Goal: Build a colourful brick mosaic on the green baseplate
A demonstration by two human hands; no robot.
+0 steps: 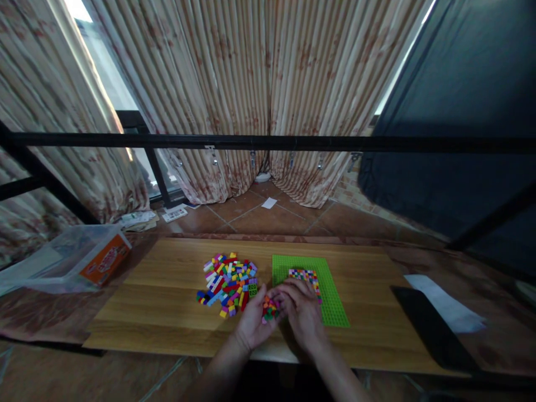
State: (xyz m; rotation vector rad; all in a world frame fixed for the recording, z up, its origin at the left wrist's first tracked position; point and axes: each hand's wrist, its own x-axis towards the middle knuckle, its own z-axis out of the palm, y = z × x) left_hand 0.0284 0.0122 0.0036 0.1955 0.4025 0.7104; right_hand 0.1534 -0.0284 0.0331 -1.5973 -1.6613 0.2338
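Note:
My left hand (pixel 252 325) is cupped palm up, with a small heap of colourful toy building bricks (pixel 270 308) in it, red, orange, green and pink. My right hand (pixel 304 314) bends over the heap from the right, its fingers drawn together at the bricks; whatever they pinch is hidden. Behind the right hand lies a green studded baseplate (pixel 336 307), bearing a block of small multicoloured bricks (pixel 304 274) that the hand partly covers. To the left, a loose pile of mixed bricks (pixel 228 279) spreads over the wooden table, and a dark brick with yellow-green edges (pixel 252 290) lies near my left fingertips.
The wooden table (pixel 159 301) spans the front. A clear plastic box with an orange label (pixel 104 259) stands off its left end. At the right lie a black flat object (pixel 431 329) and a white sheet (pixel 446 304). A black metal rail (pixel 268 142) crosses beyond, before curtains.

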